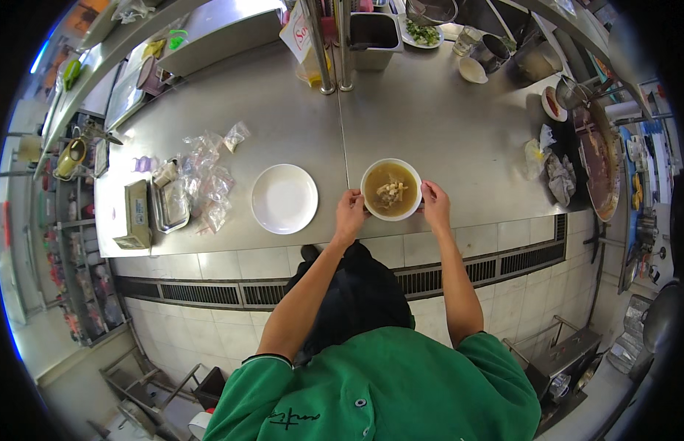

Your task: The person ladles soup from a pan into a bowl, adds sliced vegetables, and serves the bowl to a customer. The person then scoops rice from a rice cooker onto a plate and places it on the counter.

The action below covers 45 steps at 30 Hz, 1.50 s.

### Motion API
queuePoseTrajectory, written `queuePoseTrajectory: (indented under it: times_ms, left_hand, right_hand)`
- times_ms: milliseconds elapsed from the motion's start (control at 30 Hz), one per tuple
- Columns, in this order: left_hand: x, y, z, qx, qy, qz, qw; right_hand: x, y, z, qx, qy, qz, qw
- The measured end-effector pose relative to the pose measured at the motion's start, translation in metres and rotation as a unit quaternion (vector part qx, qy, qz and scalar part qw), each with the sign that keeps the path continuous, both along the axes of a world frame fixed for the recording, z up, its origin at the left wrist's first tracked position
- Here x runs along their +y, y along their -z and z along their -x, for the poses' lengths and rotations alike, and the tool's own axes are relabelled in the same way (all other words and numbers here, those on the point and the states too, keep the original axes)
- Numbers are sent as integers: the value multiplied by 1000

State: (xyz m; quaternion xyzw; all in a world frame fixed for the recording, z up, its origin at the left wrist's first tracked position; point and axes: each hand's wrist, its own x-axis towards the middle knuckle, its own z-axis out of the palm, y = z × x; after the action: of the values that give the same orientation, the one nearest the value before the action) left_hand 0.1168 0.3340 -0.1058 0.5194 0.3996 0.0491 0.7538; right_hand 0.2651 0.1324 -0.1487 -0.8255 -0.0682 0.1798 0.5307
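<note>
Between both hands is a white bowl [391, 189] of brownish broth with pale pieces in its middle, at the front part of the steel worktop [287, 110]. My left hand [351, 214] grips the bowl's left side, with the fingertips partly hidden under the rim. On the opposite side, my right hand [434, 204] has its thumb at the rim and its fingers partly out of sight. Whether the bowl rests on the worktop or is slightly raised, I cannot tell. A bare white plate [284, 199] lies to the left of the bowl, apart from it.
Crumpled clear plastic bags [207, 176] and a metal tray [170, 206] lie at left. Steel posts [346, 55] rise at the back beside a metal container [374, 44]. A plate of chopped greens [422, 33] stands behind; crumpled bags [560, 176] and a large pan [598, 160] are at right.
</note>
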Motion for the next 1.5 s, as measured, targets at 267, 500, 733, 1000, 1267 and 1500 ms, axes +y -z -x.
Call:
queuePoseTrajectory:
  times_ms: [267,500,733,1000,1267,1500]
  left_hand:
    - [23,-14,21,20,-14,3,1000]
    - [66,-44,84,-7,-63,10,998]
    - [127,-53,150,17,-82,-43,996]
    - [175,-36,190,24,-146,-29,989]
    - [190,-13,195,7,-150,14,989]
    - [190,-14,193,55,-134,-32,989]
  right_hand:
    - [31,-40,28,21,23,6,1000]
    - [85,-69,75,28,-23,-13,999]
    - [170,-91,127,123,-50,-47,990]
    - [241,-75,155,106,-89,-41,989]
    - [259,-61,150,51,-133,9,990]
    - [255,-58,145,49,-147,-9,988]
